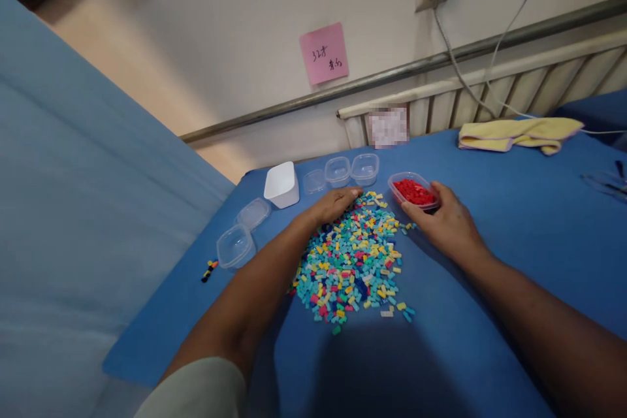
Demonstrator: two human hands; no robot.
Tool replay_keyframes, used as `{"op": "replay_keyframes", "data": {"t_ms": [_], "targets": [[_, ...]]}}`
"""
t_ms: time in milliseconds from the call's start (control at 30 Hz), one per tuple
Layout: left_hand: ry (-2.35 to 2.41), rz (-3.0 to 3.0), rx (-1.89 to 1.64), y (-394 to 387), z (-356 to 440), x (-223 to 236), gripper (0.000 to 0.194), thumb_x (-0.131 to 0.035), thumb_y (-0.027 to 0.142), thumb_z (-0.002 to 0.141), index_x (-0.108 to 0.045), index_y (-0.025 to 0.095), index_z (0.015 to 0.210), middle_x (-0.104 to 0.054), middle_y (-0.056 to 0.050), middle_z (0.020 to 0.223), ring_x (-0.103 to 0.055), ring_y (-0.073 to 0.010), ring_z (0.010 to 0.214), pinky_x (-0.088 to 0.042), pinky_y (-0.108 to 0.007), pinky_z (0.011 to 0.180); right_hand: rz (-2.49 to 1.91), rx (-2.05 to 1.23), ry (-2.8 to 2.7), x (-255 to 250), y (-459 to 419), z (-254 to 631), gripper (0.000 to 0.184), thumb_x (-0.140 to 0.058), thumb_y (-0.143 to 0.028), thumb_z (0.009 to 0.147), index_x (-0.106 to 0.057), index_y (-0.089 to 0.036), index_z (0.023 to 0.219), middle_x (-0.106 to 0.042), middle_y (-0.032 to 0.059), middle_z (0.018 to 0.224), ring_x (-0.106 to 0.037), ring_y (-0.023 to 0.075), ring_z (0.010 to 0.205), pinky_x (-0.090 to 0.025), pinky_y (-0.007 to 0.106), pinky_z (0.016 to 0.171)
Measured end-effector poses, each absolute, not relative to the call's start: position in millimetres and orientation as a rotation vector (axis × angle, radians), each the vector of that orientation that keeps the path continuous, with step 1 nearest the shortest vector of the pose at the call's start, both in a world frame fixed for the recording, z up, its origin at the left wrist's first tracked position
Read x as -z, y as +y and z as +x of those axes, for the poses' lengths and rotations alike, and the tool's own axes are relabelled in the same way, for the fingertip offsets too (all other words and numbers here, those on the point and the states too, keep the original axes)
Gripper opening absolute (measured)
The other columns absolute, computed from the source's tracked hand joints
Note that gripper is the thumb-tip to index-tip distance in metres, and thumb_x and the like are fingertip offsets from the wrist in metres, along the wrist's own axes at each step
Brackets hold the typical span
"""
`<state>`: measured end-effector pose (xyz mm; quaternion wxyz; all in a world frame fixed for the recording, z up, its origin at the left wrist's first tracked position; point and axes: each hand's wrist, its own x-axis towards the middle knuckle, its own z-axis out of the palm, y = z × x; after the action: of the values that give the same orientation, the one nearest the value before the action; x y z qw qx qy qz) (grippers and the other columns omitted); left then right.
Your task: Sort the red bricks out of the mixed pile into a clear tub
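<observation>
A wide pile of small toy building bricks (353, 261) in turquoise, yellow, pink and dark blue is spread over a blue-covered table (509, 222). My left hand (337, 204) rests on the far left edge of this pile, fingers stretched out and pointing right. Whether a brick lies under the fingertips is hidden. Beyond the pile's right corner, my right hand (448, 221) grips a clear plastic container (409, 176) by its near right side, thumb in front. Red bricks (413, 191) fill much of that container.
Two clear tubs (337, 183) and a lid (314, 189) stand along the back, beside a white box (282, 194). Another clear tub (236, 261), a lid (253, 214) and a small brick figure (209, 270) are left. A yellow cloth (514, 137) lies back right.
</observation>
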<state>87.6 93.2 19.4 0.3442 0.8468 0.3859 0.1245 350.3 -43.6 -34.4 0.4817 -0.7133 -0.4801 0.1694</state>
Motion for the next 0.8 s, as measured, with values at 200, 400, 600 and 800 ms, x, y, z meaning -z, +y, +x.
{"op": "replay_keyframes", "data": {"t_ms": [200,400,600,800], "targets": [[1.06,2.117,-0.26,81,76,-37,0.081,-0.046,0.085,0.103,-0.084,0.016,0.119,-0.084,-0.011,0.118,-0.076,-0.031,0.114,-0.059,-0.044,0.107,-1.703,-0.413,-1.175,36,-41,349,0.104,-0.075,-0.073,0.081,-0.059,-0.004,0.157,-0.066,0.0294,0.156,-0.064,0.0453,0.143,-0.048,0.058,0.122],[0.881,2.314,-0.292,92,121,-23,0.07,-0.045,0.072,0.107,-0.076,0.017,0.137,-0.066,-0.013,0.159,-0.058,-0.0313,0.151,-0.037,-0.045,0.134,-1.707,-0.437,-1.145,38,-41,353,0.105,-0.075,-0.075,0.079,-0.059,-0.007,0.157,-0.065,0.0292,0.157,-0.064,0.0442,0.143,-0.048,0.058,0.122],[0.856,2.349,-0.15,76,131,-30,0.059,-0.048,0.067,0.107,-0.077,0.016,0.1,-0.077,-0.007,0.098,-0.072,-0.0243,0.094,-0.059,-0.038,0.092,-1.677,-0.388,-1.122,42,-38,355,0.103,-0.077,-0.072,0.079,-0.058,-0.007,0.156,-0.065,0.0302,0.156,-0.063,0.0442,0.142,-0.047,0.06,0.122],[0.602,2.756,-0.205,40,155,-31,0.043,-0.056,0.045,0.108,-0.075,0.016,0.133,-0.072,-0.015,0.143,-0.065,-0.0294,0.135,-0.05,-0.043,0.119,-1.679,-0.345,-1.126,45,-37,360,0.104,-0.077,-0.067,0.079,-0.053,-0.005,0.159,-0.062,0.0304,0.157,-0.06,0.0426,0.145,-0.042,0.06,0.125]]}}
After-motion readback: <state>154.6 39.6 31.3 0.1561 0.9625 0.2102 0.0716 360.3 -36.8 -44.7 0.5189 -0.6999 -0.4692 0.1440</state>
